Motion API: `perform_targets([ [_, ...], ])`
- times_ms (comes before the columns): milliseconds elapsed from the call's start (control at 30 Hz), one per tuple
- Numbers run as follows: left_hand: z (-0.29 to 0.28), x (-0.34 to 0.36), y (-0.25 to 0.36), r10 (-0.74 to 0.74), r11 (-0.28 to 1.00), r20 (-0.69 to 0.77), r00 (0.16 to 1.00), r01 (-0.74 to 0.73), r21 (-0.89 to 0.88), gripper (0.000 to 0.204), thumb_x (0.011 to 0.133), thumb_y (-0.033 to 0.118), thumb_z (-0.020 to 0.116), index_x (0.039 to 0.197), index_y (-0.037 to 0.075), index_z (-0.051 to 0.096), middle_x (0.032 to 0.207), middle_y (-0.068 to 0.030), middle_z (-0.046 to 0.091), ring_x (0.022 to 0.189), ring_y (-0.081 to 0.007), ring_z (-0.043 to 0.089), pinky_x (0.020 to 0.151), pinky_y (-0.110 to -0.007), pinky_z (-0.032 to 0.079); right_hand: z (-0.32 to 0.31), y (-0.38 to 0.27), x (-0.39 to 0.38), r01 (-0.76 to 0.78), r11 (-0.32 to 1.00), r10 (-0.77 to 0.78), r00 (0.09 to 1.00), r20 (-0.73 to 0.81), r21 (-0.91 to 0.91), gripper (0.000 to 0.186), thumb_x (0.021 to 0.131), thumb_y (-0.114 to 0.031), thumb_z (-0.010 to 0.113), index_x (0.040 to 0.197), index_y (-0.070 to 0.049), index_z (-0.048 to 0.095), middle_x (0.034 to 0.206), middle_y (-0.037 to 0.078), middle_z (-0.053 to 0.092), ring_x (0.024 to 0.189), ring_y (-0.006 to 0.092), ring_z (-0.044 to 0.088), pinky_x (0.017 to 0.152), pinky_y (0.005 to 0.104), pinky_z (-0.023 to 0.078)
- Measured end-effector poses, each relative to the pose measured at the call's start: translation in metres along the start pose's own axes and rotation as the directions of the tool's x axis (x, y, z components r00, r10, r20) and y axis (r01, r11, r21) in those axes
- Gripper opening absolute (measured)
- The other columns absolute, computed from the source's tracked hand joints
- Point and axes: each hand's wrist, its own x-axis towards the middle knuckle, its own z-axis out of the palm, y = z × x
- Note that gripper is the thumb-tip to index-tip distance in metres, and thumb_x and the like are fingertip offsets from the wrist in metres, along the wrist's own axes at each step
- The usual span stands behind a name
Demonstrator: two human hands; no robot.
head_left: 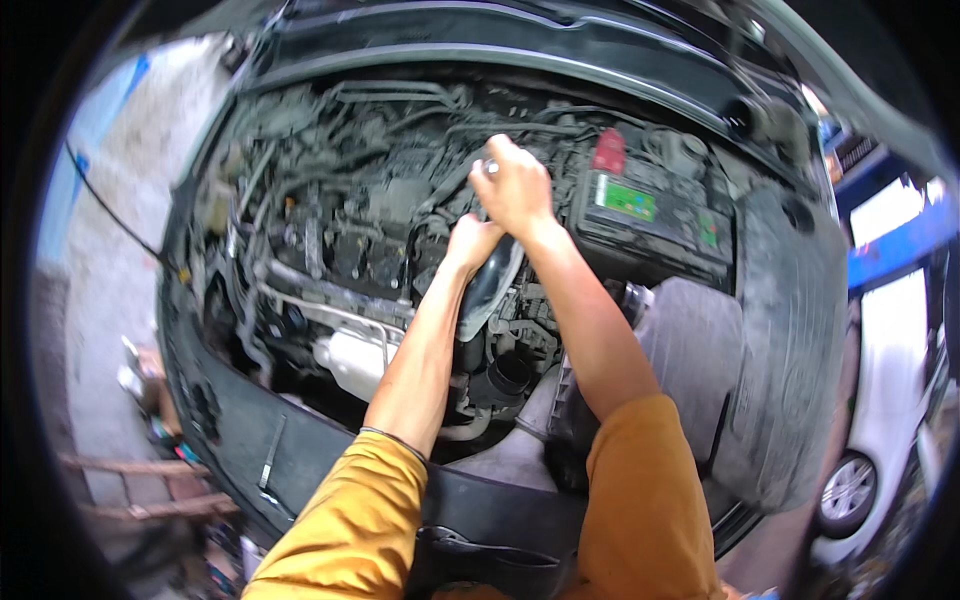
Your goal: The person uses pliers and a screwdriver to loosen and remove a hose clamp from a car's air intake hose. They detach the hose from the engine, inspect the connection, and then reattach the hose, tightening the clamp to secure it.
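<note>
Both my arms, in yellow-orange sleeves, reach over the middle of a car engine (385, 200). My right hand (518, 190) is closed, fingers curled, with a small shiny bit showing at them; what it grips is mostly hidden. Just below and touching it, my left hand (474, 243) is closed too, its fingertips covered by the right hand. Under the hands, between my forearms, lies a dark glossy piece (488, 292) with a pale rim; its kind is not clear. Right of my right hand sits the car battery (650, 220) with a green label and a red terminal cover (609, 152).
A grey air filter box (690, 325) stands right of my right forearm, beside a large ribbed grey cover (785, 350). A metal hand tool (271, 455) lies on the front panel at left. Past the right fender is a white car (890, 400).
</note>
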Motion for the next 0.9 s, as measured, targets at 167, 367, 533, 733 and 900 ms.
perform_targets([
  [167, 0.025, 0.001, 0.036, 0.132, 0.990, 0.043, 0.990, -0.130, -0.045, 0.065, 0.090, 0.037, 0.073, 0.126, -0.015, 0.060, 0.113, -0.0240, 0.072, 0.108, -0.0209, 0.065, 0.090, -0.038, 0.051, -0.035, 0.024, 0.013, 0.002, 1.000, -0.005, 0.997, -0.083, -0.030, 0.022, 0.083, -0.020, 0.069, 0.094, -0.005, 0.057, 0.091, 0.018, 0.069, 0.090, 0.0383, 0.068, 0.080, 0.0485, 0.056],
  [367, 0.032, -0.023, 0.058, 0.208, 0.969, 0.034, 0.978, -0.201, -0.146, 0.051, 0.096, 0.031, 0.067, 0.127, -0.008, 0.062, 0.112, -0.0110, 0.071, 0.100, -0.0119, 0.056, 0.087, -0.034, 0.048, -0.044, 0.024, 0.009, -0.107, 0.994, 0.108, 0.993, 0.052, -0.011, 0.020, 0.082, -0.018, 0.067, 0.096, -0.005, 0.063, 0.100, 0.020, 0.072, 0.096, 0.0390, 0.070, 0.083, 0.0494, 0.058],
  [533, 0.015, -0.014, 0.028, 0.275, 0.934, 0.046, 0.960, -0.256, -0.249, 0.054, 0.096, 0.041, 0.067, 0.121, -0.007, 0.065, 0.103, -0.0096, 0.071, 0.092, -0.0147, 0.059, 0.082, -0.034, 0.050, -0.006, 0.001, -0.007, 0.001, 0.995, 0.003, 0.999, 0.038, -0.103, 0.019, 0.077, -0.014, 0.070, 0.092, -0.006, 0.063, 0.093, 0.015, 0.072, 0.090, 0.0331, 0.071, 0.075, 0.0429, 0.060],
  [733, 0.022, -0.018, 0.040, 0.208, 0.957, 0.082, 0.975, -0.185, -0.224, 0.063, 0.093, 0.046, 0.071, 0.116, -0.012, 0.065, 0.101, -0.0116, 0.070, 0.088, -0.0147, 0.059, 0.078, -0.034, 0.051, -0.008, 0.005, -0.004, 0.071, 0.989, -0.078, 0.995, -0.055, -0.129, 0.015, 0.077, -0.014, 0.067, 0.088, -0.005, 0.063, 0.087, 0.014, 0.071, 0.082, 0.0326, 0.071, 0.070, 0.0430, 0.059],
  [900, 0.018, -0.015, 0.052, -0.063, 0.988, 0.111, 0.992, 0.078, -0.131, 0.082, 0.080, 0.058, 0.081, 0.106, -0.019, 0.065, 0.095, -0.0161, 0.070, 0.077, -0.0178, 0.064, 0.073, -0.032, 0.054, -0.086, 0.025, 0.035, -0.223, 0.974, 0.190, 0.912, -0.364, -0.050, 0.026, 0.078, -0.024, 0.064, 0.097, -0.006, 0.067, 0.085, 0.017, 0.073, 0.078, 0.0356, 0.072, 0.069, 0.0506, 0.057],
])
